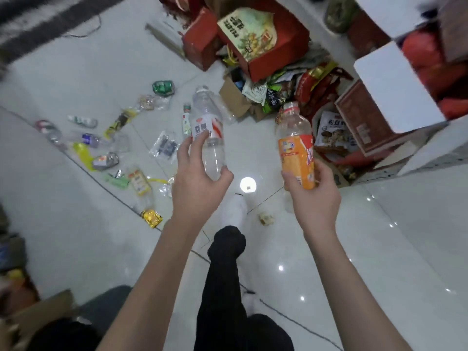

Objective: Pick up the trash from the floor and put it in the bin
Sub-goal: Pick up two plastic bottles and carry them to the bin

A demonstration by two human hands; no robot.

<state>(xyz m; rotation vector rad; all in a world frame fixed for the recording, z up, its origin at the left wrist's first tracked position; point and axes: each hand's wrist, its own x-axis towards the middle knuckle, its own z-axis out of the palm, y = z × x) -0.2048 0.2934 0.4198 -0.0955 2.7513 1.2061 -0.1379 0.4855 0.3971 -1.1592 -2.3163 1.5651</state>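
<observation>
Above littered floor (76,224), hands hold empty bottles (296,145).

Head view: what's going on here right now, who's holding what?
A person stands on the white tile floor with a bottle in each hand. The left hand grips a clear bottle with a white and red label; the right hand grips an orange-labelled bottle. Both look empty. More wrappers and bottles lie scattered on the floor to the left. A cardboard box stuffed with packaging sits ahead.
</observation>
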